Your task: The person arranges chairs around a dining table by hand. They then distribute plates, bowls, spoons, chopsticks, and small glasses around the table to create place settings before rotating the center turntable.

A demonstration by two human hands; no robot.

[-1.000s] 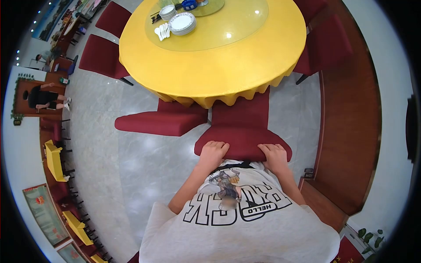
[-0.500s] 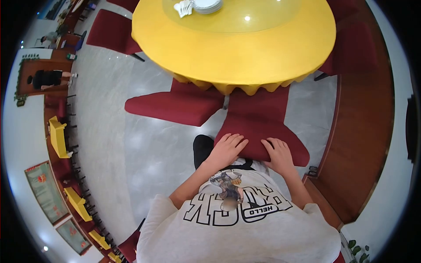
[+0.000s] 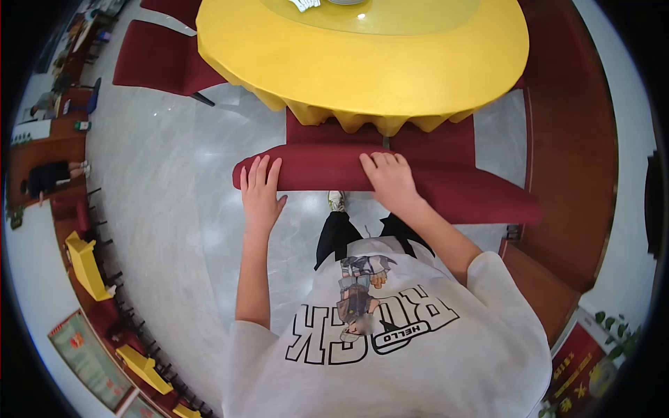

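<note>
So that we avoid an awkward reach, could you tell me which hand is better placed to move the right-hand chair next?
Right, I would say: the right hand rests on the left-hand chair close to the right-hand chair, while the left hand is at the farther end.

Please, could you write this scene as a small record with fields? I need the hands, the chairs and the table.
left hand: open, fingers over the near-left chair back
right hand: open, fingers where this back meets the near-right chair back
chairs: dark red, seats partly under the tablecloth
table: round, yellow tablecloth with wavy hem
on table: white tableware, cut off by picture edge
floor: grey, shiny
</note>
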